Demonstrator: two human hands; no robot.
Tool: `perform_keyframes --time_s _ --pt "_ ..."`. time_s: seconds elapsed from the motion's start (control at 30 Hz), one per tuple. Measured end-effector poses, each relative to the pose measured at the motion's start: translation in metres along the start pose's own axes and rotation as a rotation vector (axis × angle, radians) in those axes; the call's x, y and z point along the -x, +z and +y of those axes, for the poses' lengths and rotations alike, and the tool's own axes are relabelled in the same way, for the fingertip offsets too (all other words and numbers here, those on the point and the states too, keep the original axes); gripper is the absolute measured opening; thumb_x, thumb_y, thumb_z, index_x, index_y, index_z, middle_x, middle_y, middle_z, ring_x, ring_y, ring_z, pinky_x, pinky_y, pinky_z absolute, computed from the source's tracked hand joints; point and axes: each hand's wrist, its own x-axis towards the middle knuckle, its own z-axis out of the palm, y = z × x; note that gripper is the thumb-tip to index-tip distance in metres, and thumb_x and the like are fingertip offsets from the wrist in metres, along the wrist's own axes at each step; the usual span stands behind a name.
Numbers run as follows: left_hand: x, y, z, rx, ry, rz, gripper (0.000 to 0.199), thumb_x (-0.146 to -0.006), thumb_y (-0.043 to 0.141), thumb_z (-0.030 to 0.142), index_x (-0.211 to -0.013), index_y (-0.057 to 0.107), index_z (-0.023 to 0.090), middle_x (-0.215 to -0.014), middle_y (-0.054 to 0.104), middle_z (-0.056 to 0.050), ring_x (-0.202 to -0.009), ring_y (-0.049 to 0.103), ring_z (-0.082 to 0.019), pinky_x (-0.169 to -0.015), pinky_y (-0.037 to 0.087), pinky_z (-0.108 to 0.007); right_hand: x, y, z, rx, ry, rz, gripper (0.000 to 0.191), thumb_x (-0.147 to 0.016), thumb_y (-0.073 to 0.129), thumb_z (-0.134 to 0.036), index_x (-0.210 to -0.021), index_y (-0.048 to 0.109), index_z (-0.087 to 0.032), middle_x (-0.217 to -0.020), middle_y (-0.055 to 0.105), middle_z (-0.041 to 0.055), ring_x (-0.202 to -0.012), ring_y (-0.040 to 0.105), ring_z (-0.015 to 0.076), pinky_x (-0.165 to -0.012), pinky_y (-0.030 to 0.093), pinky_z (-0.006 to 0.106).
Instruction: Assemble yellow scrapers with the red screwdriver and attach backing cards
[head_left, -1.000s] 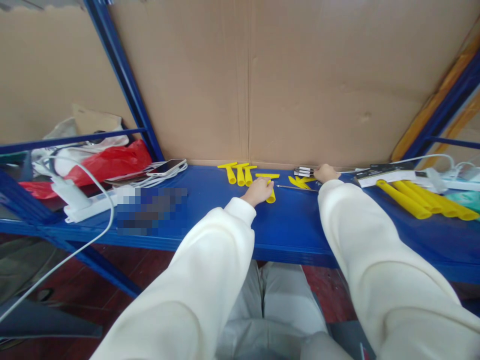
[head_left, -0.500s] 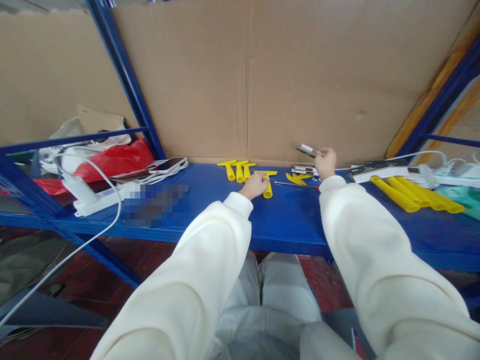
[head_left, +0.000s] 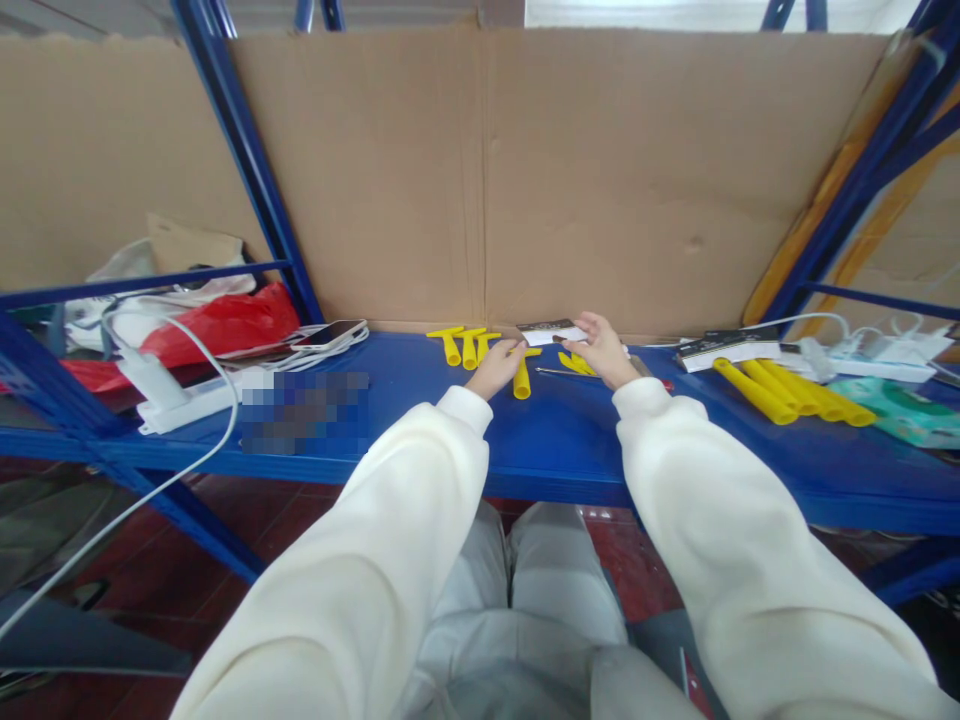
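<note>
A small flat box (head_left: 551, 331), dark on top and white along its side, is between my hands near the back of the blue shelf. My left hand (head_left: 496, 368) is closed, its fingertips pinched at the box's left end. My right hand (head_left: 600, 352) grips the right end between thumb and fingers. Just under my left fingertips, a yellow T-shaped piece (head_left: 522, 382) lies on the shelf. Several similar yellow T-pieces (head_left: 469, 352) are in a row to its left. Small yellow parts (head_left: 576, 364) and a thin metal rod (head_left: 566, 373), like a screwdriver shaft, lie beside my right hand.
Yellow tubes (head_left: 780, 392) and a black-and-white box (head_left: 727, 348) lie to the right, near a green packet (head_left: 900, 412). On the left are a power strip (head_left: 191, 402), a phone (head_left: 330, 335) and a red bag (head_left: 225, 325). A cardboard panel (head_left: 600, 180) stands behind.
My right hand has moved left and down with the small box, bringing it to my left hand. My left hand has shifted slightly from the yellow T-piece to the box. The view has tilted slightly.
</note>
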Motion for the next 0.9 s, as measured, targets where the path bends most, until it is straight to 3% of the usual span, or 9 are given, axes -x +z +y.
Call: perform_keyframes --time_s 0.23,0.43,0.63,0.9 --pt "0.006 -0.002 0.015 0.284 -0.212 -0.007 0.022 -0.092 0.053 0.028 -0.089 0.071 0.015 -0.103 0.073 -0.008 -0.102 0.069 -0.023 -0.089 0.054 -0.032 0.006 0.006 -0.006 -0.033 0.066 -0.023 0.069 -0.060 0.081 -0.025 -0.122 0.052 -0.028 -0.134 0.058 0.0107 -0.126 0.054 0.0255 -0.107 0.044 0.051" --pt "0.005 -0.009 0.015 0.436 -0.337 -0.009 0.007 -0.083 0.061 0.018 -0.078 0.066 0.016 -0.090 0.073 -0.007 -0.101 0.069 -0.020 -0.089 0.055 -0.032 0.009 0.008 -0.011 -0.031 0.070 -0.025 0.064 -0.060 0.082 -0.023 -0.118 0.057 -0.026 -0.123 0.062 0.0079 -0.114 0.060 0.0236 -0.103 0.049 0.048" --pt "0.005 -0.012 0.017 0.504 -0.372 -0.015 0.004 -0.077 0.064 0.017 -0.079 0.067 0.015 -0.095 0.075 -0.012 -0.103 0.070 -0.024 -0.092 0.054 -0.036 0.017 0.005 -0.025 0.068 0.071 0.062 0.045 -0.062 0.082 -0.034 -0.101 0.064 -0.021 -0.107 0.069 0.0081 -0.100 0.063 0.0233 -0.098 0.051 0.049" --pt "0.004 -0.011 0.016 0.538 -0.410 0.054 0.006 -0.077 0.061 0.016 -0.082 0.065 0.017 -0.102 0.075 -0.009 -0.101 0.071 -0.020 -0.086 0.054 -0.030 0.022 -0.002 -0.036 0.138 0.019 0.139 0.030 -0.067 0.077 -0.046 -0.082 0.067 -0.021 -0.093 0.070 0.0053 -0.084 0.062 0.0193 -0.087 0.054 0.042"
